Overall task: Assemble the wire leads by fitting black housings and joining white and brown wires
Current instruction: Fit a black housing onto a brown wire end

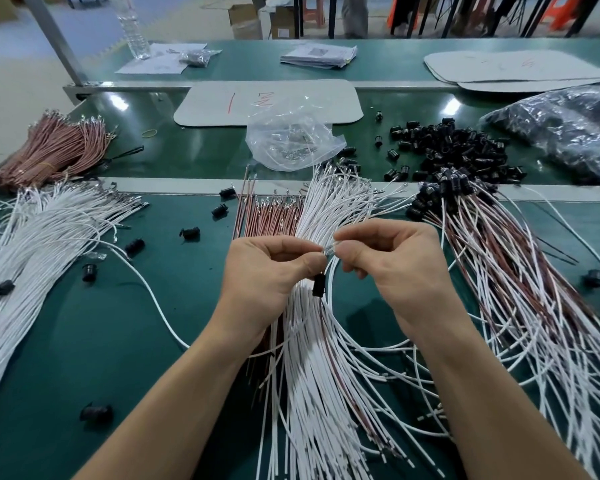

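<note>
Green matting covers the bench (pixel 101 341), and the stock is fanned across it within arm's reach. A broad sheaf of white wires (pixel 32 237) lies to the left and a second sheaf (pixel 326 202) runs straight up the middle. The brown wires (pixel 267 216) lie just beside that middle sheaf, probably so one of each can be drawn without looking. To the right lie the finished leads (pixel 516 271), white and brown paired, their black caps bunched at the far end and kept apart from the raw stock. Beyond them lies the heap of loose housings (pixel 458 147), and beside it a clear bag (pixel 291 140) of small metal parts. Over the middle sheaf the left hand (pixel 264 268) and right hand (pixel 395 258) meet, both curled tight, thumb against forefinger. Together they pinch a small glinting terminal (pixel 328 249), held high for a close view. A looped white wire (pixel 330 299) trails down from the right hand's grip. One black housing (pixel 318 284) hangs just under the left thumb. Whether it is already seated cannot be told.
</note>
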Available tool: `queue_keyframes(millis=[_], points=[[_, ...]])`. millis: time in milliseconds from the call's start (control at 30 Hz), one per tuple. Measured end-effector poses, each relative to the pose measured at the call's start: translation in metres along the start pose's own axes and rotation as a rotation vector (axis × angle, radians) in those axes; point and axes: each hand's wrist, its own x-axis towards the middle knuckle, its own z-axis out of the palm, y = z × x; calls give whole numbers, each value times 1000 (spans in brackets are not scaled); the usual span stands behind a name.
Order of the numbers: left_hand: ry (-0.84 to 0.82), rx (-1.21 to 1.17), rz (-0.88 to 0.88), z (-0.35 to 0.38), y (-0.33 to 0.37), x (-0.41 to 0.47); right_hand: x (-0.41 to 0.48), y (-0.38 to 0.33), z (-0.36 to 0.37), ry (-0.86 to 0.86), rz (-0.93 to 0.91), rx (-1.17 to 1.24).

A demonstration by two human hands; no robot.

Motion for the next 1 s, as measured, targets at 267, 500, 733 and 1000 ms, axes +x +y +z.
queue_keyframes(millis=[267,500,733,1000], points=[[34,19,6,2,-3,0,0,0,-3,-2,-42,-113],[11,98,66,1,-2,-4,-3,0,0,8,-71,-250],[65,161,168,3,-4,-12,-13,-3,8,48,-177,-285],[-6,25,19,3,-2,-10,-13,1,9,52,-180,-220]])
